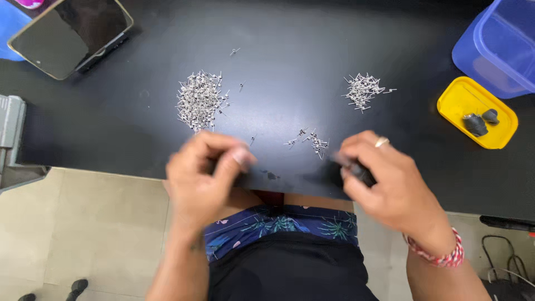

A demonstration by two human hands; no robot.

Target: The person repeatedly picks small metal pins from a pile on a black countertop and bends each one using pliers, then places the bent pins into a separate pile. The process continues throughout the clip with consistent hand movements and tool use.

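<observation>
My left hand (206, 178) hovers at the near edge of the black table (290, 72), fingers pinched together; whether something tiny sits between them I cannot tell. My right hand (384, 178), with a ring and a red-white wrist cord, is closed around a small dark grey piece (359, 170). Between the hands lies a little scatter of silver pins (312, 142). A big heap of the same pins (199, 100) lies beyond the left hand, and a smaller heap (363, 91) beyond the right.
A yellow tray (460, 97) with two dark grey caps (480, 121) sits at the right, beside a blue plastic box (496, 47). A phone (69, 33) lies at the far left corner. Tiled floor lies below the table edge.
</observation>
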